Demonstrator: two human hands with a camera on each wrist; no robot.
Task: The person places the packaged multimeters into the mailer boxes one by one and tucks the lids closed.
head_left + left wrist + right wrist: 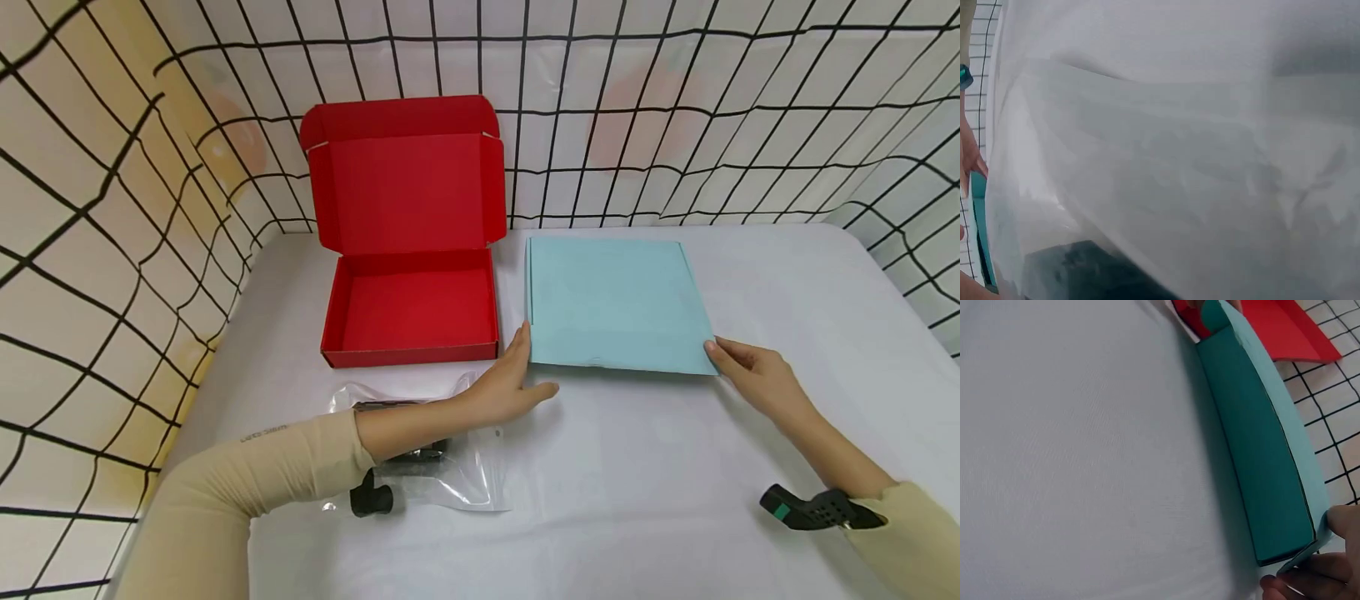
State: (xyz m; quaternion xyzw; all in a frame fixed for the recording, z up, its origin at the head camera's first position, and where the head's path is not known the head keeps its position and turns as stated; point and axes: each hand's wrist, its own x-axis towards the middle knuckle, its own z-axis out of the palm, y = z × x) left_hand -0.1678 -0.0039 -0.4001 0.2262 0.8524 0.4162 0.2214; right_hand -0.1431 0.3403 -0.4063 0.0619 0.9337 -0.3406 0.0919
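A light blue cardboard box (611, 300) lies on the white table, its lid down over most of it. In the right wrist view its darker teal front wall (1260, 444) shows beneath the lid's edge. My right hand (757, 375) pinches the lid's front right corner, thumb above and fingers below. With fingers stretched out, my left hand (506, 387) touches the box's front left corner, its thumb held apart. Under my left forearm lies a clear plastic bag (472, 475) with dark items inside, partly hidden; the left wrist view is mostly filled by this bag (1147, 156).
To the left of the blue box stands an open red cardboard box (420, 300), lid raised against the black wire grid (570, 117). A small black object (371, 496) is at the bag's front left. A black wrist device (817, 508) sits by the right sleeve.
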